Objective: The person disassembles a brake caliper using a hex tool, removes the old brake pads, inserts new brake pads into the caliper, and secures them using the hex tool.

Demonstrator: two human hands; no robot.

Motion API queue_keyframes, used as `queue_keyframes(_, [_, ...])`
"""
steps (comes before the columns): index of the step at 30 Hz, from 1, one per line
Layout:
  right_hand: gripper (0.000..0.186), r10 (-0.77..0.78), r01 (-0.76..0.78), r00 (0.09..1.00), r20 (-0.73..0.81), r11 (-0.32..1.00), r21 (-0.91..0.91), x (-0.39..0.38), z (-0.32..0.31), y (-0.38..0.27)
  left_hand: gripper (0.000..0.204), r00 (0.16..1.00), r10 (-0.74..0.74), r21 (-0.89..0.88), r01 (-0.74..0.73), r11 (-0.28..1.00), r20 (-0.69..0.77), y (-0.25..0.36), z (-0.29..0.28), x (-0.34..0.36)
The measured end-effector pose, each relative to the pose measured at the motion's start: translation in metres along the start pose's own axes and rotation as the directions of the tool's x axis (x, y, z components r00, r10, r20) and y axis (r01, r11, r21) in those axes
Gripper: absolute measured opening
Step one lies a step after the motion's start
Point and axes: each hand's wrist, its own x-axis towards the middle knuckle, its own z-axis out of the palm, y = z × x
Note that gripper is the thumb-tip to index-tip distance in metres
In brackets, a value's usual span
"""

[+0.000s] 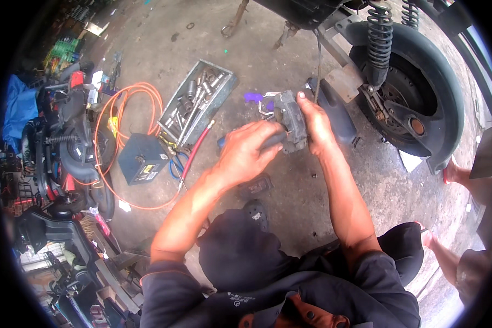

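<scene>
A grey, dirty brake caliper (291,121) is up in front of me, a dark hose (318,65) running down toward it from the vehicle. My right hand (317,128) grips its right side, thumb along the top. From the left, my left hand (251,146) is closed round a dark, rounded piece (273,141) that meets the caliper's left side. Fingers cover much of this piece, so its kind is unclear. Just behind the caliper, a purple object (252,97) and a pale bent metal clip (267,103) show near the floor.
An open metal tray of sockets (197,93) lies ahead left, beside a dark box (142,158), an orange hose (127,90) and a red hose (194,150). A raised rear wheel (415,104) with a shock spring (380,41) stands right. Another person's leg (448,259) is at right.
</scene>
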Motion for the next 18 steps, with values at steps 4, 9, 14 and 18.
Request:
queue_keyframes(4, [0.045,-0.014,0.015,1.0,0.023,0.998,-0.064,-0.002,0.0,0.001,0.031,0.922,0.156,0.407,-0.302,0.862,0.353,0.011,-0.02,0.013])
queue_keyframes(9, [0.045,0.039,-0.038,0.999,0.021,0.999,-0.03,-0.015,0.014,-0.007,0.029,0.96,0.203,0.147,-0.233,0.961,0.191,0.0,-0.012,0.011])
queue_keyframes(14, [0.044,-0.048,0.047,0.999,-0.014,0.998,-0.035,-0.012,0.011,0.004,0.024,0.936,0.141,0.235,-0.224,0.946,0.322,0.004,-0.018,0.014])
queue_keyframes(18, [0.042,-0.078,0.079,0.996,-0.029,0.997,0.016,-0.009,0.012,0.002,0.032,0.997,-0.017,-0.093,0.024,0.995,0.075,-0.008,0.007,-0.007])
